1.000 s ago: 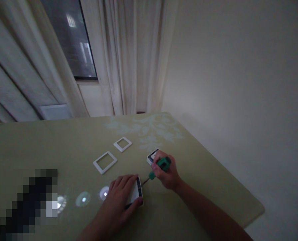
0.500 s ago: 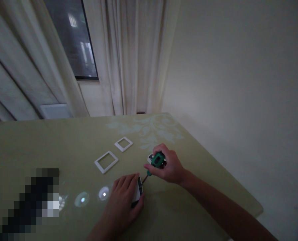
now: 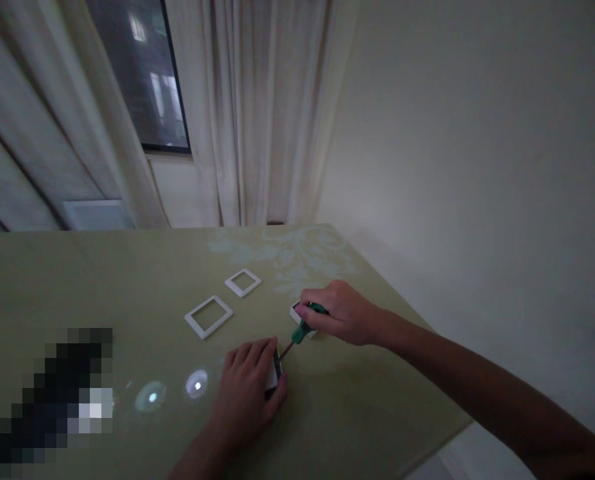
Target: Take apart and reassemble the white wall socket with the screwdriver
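Note:
My left hand [image 3: 247, 390] lies over a white and black switch panel [image 3: 272, 379], fingers along its far side and thumb along its near right side. Most of the panel is hidden under the palm. My right hand [image 3: 345, 312] is closed round the green handle of a screwdriver [image 3: 299, 333], above and to the right of the left hand. Its thin metal shaft slants down to the left, with the tip at the dark right edge of the panel. Behind the right hand, partly covered, sits another small white and dark piece [image 3: 295, 312].
Two white rectangular frames [image 3: 208, 317] lie flat beyond my left hand. A pixelated dark patch [image 3: 52, 393] covers the lower left of the greenish table [image 3: 367, 400]. Curtains [image 3: 257, 113] and a window [image 3: 152, 73] stand behind, a plain wall [image 3: 477, 167] to the right.
My right hand has turned on the screwdriver, with the knuckles rolled over and the forearm swung outward and up. The tip stays at the panel's edge. The view has shifted slightly.

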A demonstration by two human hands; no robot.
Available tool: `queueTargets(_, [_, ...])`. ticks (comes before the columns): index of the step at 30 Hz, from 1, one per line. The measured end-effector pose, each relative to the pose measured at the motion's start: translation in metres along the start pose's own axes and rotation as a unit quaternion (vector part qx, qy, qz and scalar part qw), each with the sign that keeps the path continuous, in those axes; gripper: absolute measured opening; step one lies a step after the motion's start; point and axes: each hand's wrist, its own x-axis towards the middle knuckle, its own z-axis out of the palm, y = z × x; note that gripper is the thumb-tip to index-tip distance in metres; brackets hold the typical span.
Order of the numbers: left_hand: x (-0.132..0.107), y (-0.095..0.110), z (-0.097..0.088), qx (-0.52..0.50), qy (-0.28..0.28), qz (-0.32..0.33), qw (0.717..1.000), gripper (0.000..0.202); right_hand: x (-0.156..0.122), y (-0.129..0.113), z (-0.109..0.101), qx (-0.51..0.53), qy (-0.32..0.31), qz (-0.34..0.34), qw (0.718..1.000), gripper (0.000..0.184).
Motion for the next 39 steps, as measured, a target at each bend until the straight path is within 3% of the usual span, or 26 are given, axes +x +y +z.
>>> queueTargets(3, [0.001, 0.000, 0.001, 0.005, 0.002, -0.001, 1.000, 0.047, -0.009, 0.013, 0.011, 0.094, 0.067, 0.029, 0.993, 0.039])
queueTargets(6, [0.001, -0.001, 0.001, 0.006, 0.008, 0.006, 1.000, 0.045, -0.024, 0.028, 0.026, 0.124, 0.125, 0.063, 0.982, 0.047])
queueTargets(13, [0.002, -0.003, 0.002, 0.008, 0.012, 0.010, 1.000, 0.042, -0.064, 0.063, 0.077, 0.184, 0.278, 0.157, 0.929, 0.064])
queueTargets(19, [0.000, -0.008, 0.003, 0.009, 0.012, 0.022, 1.000, 0.044, -0.075, 0.076, 0.105, 0.238, 0.323, 0.204, 0.893, 0.067])
queueTargets(26, [-0.002, -0.009, 0.002, 0.016, 0.024, 0.028, 0.999, 0.042, -0.079, 0.078, 0.123, 0.245, 0.342, 0.230, 0.878, 0.067])
queueTargets(29, [-0.002, -0.008, 0.001, 0.014, 0.022, 0.023, 0.999, 0.043, -0.082, 0.072, 0.119, 0.223, 0.341, 0.215, 0.888, 0.065])
queueTargets(33, [-0.002, -0.009, 0.000, 0.009, 0.023, 0.028, 0.999, 0.043, -0.078, 0.051, 0.083, 0.192, 0.277, 0.133, 0.932, 0.050])
queueTargets(36, [-0.002, -0.010, 0.000, 0.009, 0.024, 0.030, 0.999, 0.044, -0.061, 0.035, 0.053, 0.178, 0.185, 0.050, 0.965, 0.032])
queueTargets(39, [-0.003, -0.011, 0.001, 0.011, 0.019, 0.035, 0.999, 0.045, -0.037, 0.026, 0.038, 0.170, 0.160, 0.024, 0.972, 0.028])
